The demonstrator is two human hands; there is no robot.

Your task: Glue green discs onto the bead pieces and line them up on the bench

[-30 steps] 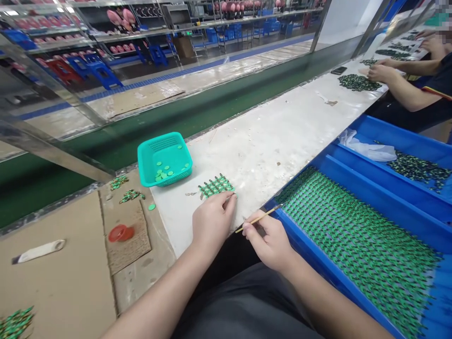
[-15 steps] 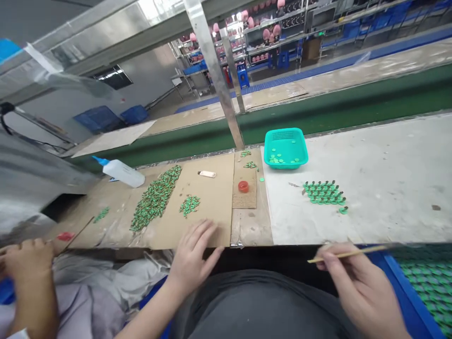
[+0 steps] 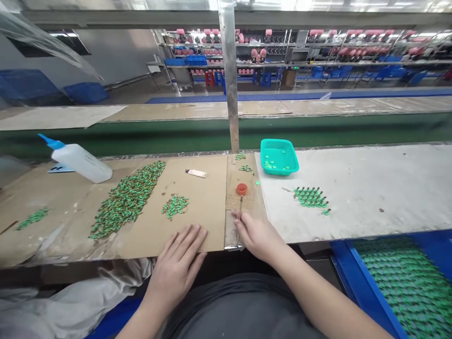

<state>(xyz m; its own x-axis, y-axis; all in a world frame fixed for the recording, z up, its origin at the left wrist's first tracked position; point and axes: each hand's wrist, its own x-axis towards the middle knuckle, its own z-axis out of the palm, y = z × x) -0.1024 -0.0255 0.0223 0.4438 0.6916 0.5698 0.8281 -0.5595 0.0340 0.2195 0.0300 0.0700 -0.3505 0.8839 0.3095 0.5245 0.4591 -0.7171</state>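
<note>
My left hand (image 3: pixel 181 261) lies flat on the front edge of the cardboard sheet (image 3: pixel 208 212), fingers stretched out and holding nothing. A small heap of green-and-brown pieces (image 3: pixel 175 205) is just beyond its fingertips. In my right hand (image 3: pixel 256 235), thumb and fingers pinch a thin brush (image 3: pixel 241 205). The brush's tip points away from me and is at the near rim of a small red cap (image 3: pixel 241 189). That cap stands on a small cardboard square (image 3: pixel 231 200); whether the tip touches what is inside cannot be made out.
A larger pile of green pieces (image 3: pixel 127 200) and a white bottle with a blue nozzle (image 3: pixel 83 162) lie left. A teal basket (image 3: pixel 297 165) holds green discs. Rows of green discs with dark stems (image 3: pixel 310 197) stand right. A blue crate (image 3: pixel 367 287) sits lower right; a small tube (image 3: pixel 197 173) lies ahead.
My right hand has moved left and forward, bringing the brush from the table's front edge to the red cap. My left hand stays flat on the cardboard. The view has levelled.
</note>
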